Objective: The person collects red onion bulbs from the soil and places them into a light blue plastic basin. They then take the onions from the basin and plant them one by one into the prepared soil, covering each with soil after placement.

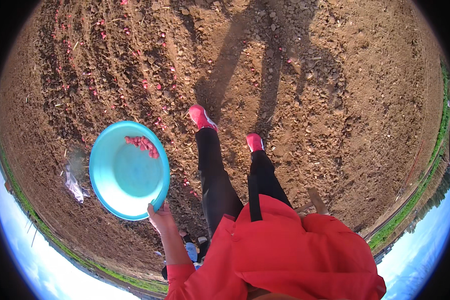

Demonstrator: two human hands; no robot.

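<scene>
My left hand grips the rim of a turquoise plastic basin, thumb over the edge. The basin is held out to my left and tilted, its inside facing up towards me. A small cluster of pink-red pieces, perhaps coated seed, lies against the basin's far wall. My right hand is not in view; the red sleeve on that side covers where it might be. Past that sleeve juts a piece of wood, with a thinner wooden part beside it. What it belongs to is hidden.
Tilled brown soil surrounds me, with shallow furrows at the left. Similar pink pieces are scattered along them. A pale plastic bag lies left of the basin. Behind my left arm, another person is partly visible. My shoes are pink-red.
</scene>
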